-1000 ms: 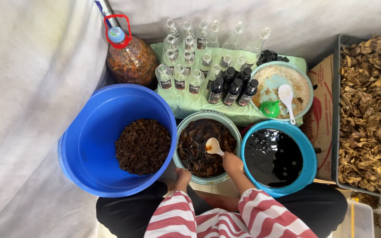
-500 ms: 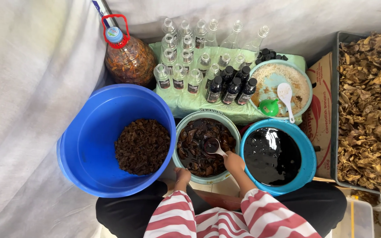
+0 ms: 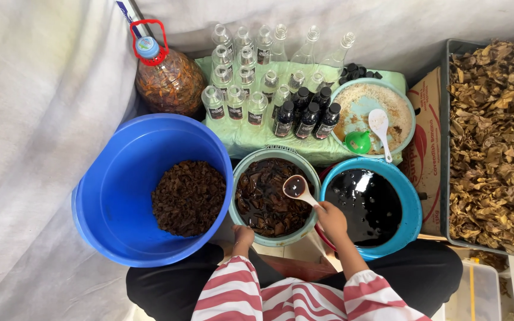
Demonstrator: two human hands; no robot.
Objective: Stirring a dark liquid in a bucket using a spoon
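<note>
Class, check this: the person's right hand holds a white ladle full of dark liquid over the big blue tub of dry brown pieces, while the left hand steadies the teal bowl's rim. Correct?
Not quite. In the head view the right hand holds the white ladle over the teal bowl of soaked dark pieces, not over the blue tub. The left hand does rest at that bowl's rim.

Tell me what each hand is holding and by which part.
The right hand holds a white ladle by its handle end. The left hand grips the teal bowl at its near rim.

The teal bowl (image 3: 242, 178) sits hemmed in, the big blue tub (image 3: 114, 196) touching its left side and the blue basin (image 3: 408, 196) just beside its right. Crowded bottles (image 3: 257, 101) block the far side; only the near side and the space above lie open.
</note>
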